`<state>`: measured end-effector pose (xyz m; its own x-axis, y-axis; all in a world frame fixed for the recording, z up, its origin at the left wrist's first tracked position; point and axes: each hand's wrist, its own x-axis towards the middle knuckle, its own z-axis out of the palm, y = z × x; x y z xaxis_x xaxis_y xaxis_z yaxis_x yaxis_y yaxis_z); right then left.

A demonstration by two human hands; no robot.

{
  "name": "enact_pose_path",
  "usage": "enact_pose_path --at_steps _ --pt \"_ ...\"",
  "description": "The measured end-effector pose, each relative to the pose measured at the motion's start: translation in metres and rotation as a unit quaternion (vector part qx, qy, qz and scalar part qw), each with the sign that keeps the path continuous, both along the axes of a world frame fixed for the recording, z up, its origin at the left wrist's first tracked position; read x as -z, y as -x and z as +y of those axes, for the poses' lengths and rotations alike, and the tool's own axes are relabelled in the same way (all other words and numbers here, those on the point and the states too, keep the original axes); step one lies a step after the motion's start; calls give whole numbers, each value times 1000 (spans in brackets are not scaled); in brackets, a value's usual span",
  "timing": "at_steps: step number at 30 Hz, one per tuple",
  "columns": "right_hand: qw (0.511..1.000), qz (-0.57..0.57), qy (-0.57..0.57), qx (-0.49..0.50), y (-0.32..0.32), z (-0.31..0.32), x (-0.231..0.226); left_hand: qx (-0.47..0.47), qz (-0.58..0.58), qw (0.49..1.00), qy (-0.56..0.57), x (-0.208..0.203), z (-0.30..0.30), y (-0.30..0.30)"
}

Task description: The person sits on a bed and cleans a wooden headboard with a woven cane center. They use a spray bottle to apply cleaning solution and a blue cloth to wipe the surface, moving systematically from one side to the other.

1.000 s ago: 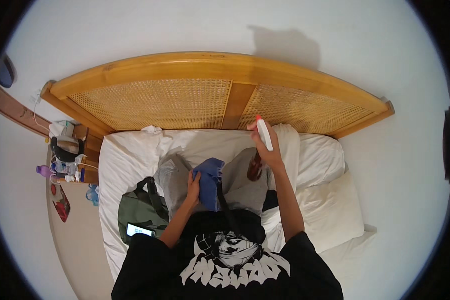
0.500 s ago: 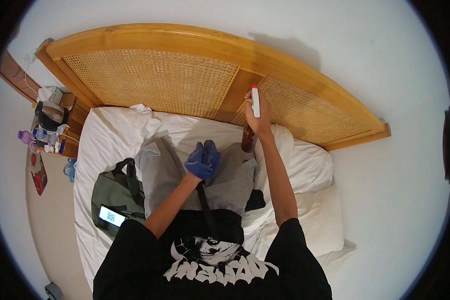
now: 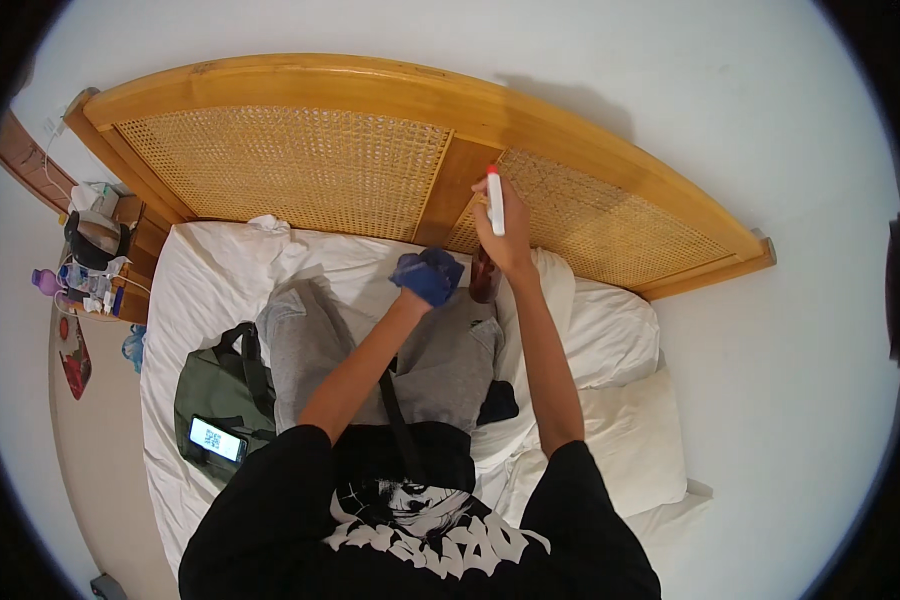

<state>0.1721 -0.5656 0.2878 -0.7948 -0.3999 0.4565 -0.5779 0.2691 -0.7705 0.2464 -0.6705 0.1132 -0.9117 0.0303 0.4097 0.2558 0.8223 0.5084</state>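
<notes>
My right hand (image 3: 511, 238) is closed around a spray bottle (image 3: 484, 278) with a brown body and a white head with a red tip. It holds the bottle upright in front of the woven headboard (image 3: 610, 215). A blue cloth (image 3: 428, 268) bunches around the fingers of my left hand (image 3: 425, 293) and hides most of them. That hand is just left of the bottle, above my grey-trousered legs and apart from the headboard.
White bedding (image 3: 220, 265) lies around my legs, with pillows (image 3: 620, 440) at the right. On the left sit a green bag (image 3: 210, 375) and a lit phone (image 3: 218, 440). A cluttered bedside table (image 3: 140, 285) holds a kettle (image 3: 97, 238).
My left hand with the blue cloth has moved up and right, closer to the bottle and headboard. My right hand still grips the spray bottle. The whole view has shifted slightly.
</notes>
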Motion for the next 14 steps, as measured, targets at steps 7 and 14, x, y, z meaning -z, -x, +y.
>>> enact_pose_path --at_steps 7,14 --pt "993 -63 100 14 -61 55 6 -97 -265 952 114 -32 -8 113" --pt "970 -186 128 89 -90 148 47 32 -238 937 252 -70 -21 162"
